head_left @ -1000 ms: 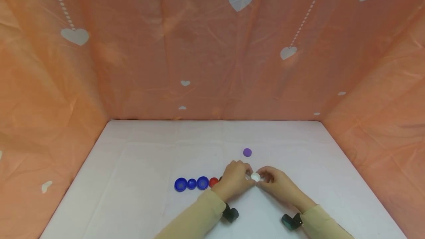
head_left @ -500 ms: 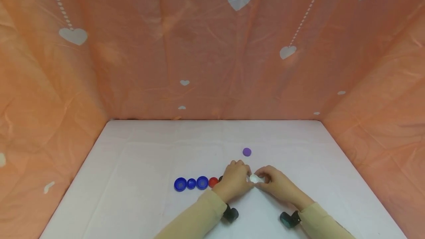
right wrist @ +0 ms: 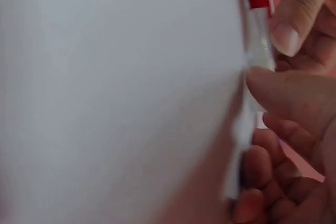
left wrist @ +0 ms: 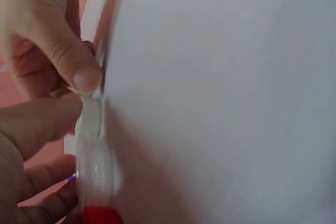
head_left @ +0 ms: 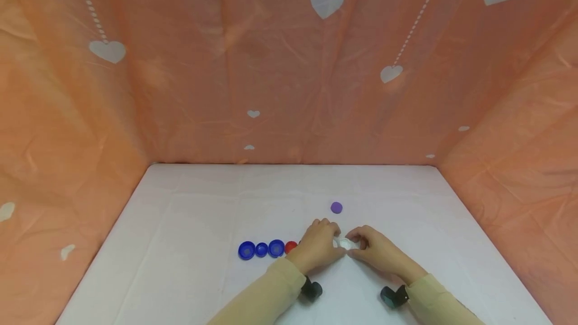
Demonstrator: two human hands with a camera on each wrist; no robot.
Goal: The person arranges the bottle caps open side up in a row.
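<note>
Several round bottle caps lie in a row on the white table. From the left come a blue cap, a smaller blue cap, another blue cap and a red cap. My left hand arches over the row and hides part of it; its thumb and fingers pinch a clear cap beside the red one. At the row's right end, my right hand pinches a white cap between thumb and index finger. Both hands' fingertips nearly meet there.
Behind the hands lies a lone purple disc, apart from the row. Orange cloth with pale hearts encloses the table at the back and sides. Black wrist cameras hang below both forearms.
The white cap has moved slightly left, in against the row, with my right hand following it. My left hand stays nearly in place.
</note>
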